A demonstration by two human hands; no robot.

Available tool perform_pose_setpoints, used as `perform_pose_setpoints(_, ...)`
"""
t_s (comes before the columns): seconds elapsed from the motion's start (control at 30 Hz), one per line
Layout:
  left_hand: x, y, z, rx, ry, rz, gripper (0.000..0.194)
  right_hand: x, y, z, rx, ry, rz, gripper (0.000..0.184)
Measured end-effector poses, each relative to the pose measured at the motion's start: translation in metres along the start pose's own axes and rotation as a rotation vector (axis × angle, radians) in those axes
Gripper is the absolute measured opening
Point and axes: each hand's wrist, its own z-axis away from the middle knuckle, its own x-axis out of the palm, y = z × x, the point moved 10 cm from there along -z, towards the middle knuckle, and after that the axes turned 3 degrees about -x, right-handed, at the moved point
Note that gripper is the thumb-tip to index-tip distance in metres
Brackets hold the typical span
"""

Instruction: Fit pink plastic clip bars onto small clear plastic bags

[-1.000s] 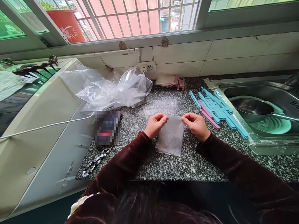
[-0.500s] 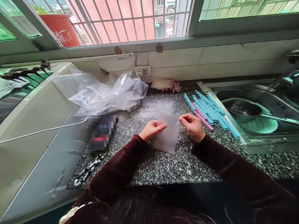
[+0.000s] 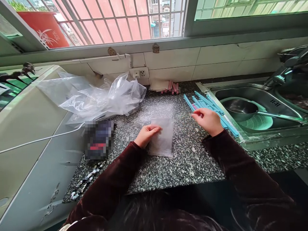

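Observation:
My left hand pinches the left side of a small clear, frosted plastic bag, thumb on top, just over the speckled counter. The bag looks flat, possibly a thin stack of several. To the right, my right hand is apart from the bag, its fingers curled together with nothing seen in them. It hovers at the near side of a pile of long blue plastic strips. A bit of a pink strip shows beside the fingertips; the hand hides the rest of it.
Crumpled clear plastic bags lie at the back left, near a blurred dark object and a white cable. Short pink strips sit by the wall. On the right is a sink holding a pan and colander.
My right hand has let go of the bag's upper right corner and moved right to the strips. The bag, still in my left hand, now lies straighter. The camera view has turned slightly right.

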Motion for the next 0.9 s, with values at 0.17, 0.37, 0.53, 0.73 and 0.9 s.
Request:
perform_pose_setpoints(0.17,-0.012,-0.001,0.007,0.013,0.002,0.049,0.034,-0.017,0.055,0.022,0.255,-0.199,0.465,0.025)
perform_pose_setpoints(0.37,-0.006,-0.007,0.011,-0.023,-0.031,0.199,0.035,-0.015,0.062,0.041,0.314,-0.263,0.611,0.029)
perform_pose_setpoints(0.53,-0.002,-0.005,0.013,-0.016,-0.056,0.251,0.041,-0.009,0.058,0.036,0.201,-0.226,0.644,0.023)
perform_pose_setpoints(0.73,0.003,-0.011,0.015,-0.088,-0.095,0.274,0.033,-0.009,0.011,0.032,-0.179,0.037,0.385,0.022)
perform_pose_setpoints(0.9,0.007,-0.014,0.015,-0.106,-0.109,0.279,0.036,-0.001,-0.070,0.031,-0.509,0.041,0.060,0.020)
